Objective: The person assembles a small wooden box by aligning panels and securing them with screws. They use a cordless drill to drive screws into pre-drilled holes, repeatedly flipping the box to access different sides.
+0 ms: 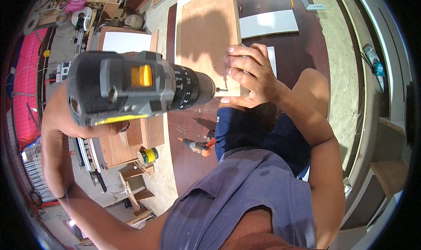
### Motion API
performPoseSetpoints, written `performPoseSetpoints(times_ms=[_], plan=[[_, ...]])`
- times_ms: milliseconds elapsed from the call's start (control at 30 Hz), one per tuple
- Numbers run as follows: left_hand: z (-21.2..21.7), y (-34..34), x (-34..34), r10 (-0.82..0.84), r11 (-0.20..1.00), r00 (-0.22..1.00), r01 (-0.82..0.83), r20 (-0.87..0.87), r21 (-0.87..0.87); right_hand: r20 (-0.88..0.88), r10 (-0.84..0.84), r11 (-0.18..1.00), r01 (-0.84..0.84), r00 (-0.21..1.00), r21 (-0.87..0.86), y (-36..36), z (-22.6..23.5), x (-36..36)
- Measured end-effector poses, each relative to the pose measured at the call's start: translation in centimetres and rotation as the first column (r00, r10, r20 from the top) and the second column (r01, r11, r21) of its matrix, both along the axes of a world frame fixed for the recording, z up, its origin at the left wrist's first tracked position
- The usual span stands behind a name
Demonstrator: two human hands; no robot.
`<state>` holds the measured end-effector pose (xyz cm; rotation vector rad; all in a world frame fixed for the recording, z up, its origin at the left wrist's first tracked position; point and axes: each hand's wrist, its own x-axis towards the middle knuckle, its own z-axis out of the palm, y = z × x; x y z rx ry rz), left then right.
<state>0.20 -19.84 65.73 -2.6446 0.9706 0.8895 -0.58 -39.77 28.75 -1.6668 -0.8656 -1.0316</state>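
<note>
While the left hand (103, 128) is wrapped round the handle of a grey cordless drill (131, 87), its grip clamped on the tool, the drill lies level with its chuck pointing at the near edge of one plywood board (208, 35). A short bit or screw (221, 90) sits between the chuck and that edge; which of the two it is cannot be told. The right hand (252, 76) presses flat on the near corner of the plywood board, fingers spread and together on nothing, simply steadying the wood just beside the drill's tip. The board rests on a dark brown desk (302, 52). Beyond the board, also on the desk, lie two white panels: one larger white panel (268, 23) past the far right of the board, and a smaller one partly hidden behind the right hand. A yellow pencil (291, 0) and a metal square (309, 2) lie farther off than the larger panel. Nearer than the board, below the drill, a second drill, orange and black (199, 147), lies on the desk. To the left of the board, on the floor side, there are stacked wooden pieces (144, 133) and one roll of yellow tape (148, 155). Far to the right of the board, one teal power tool (375, 63) rests on a ledge.
</note>
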Motion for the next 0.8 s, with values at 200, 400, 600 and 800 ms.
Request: performPoseSetpoints(times_ms=[200, 400, 600, 800], plan=[[-0.7, 0.3, -0.5, -0.024, 0.995, 0.995, 0.033, 0.094, -0.096, -0.013, 0.008, 1.0, -0.008, 1.0, 0.015, 0.2, -0.3, 0.1], [-1.4, -0.6, -0.2, 0.065, 0.998, 0.998, -0.065, -0.016, -0.017, 0.024, 0.007, 1.0, -0.008, 1.0, 0.011, 0.0, 0.0, 0.3], [-1.6, -0.2, -0.5, 0.147, 0.987, 0.989, -0.146, 0.011, -0.063, 0.002, 0.026, 0.999, -0.026, 1.0, 0.038, 0.3, -0.3, 0.3], [-1.8, -1.2, -0.4, 0.164, 0.986, 0.986, -0.164, -0.015, -0.015, 0.0, 0.028, 0.999, -0.028, 1.0, 0.041, 0.3, -0.4, 0.3]])
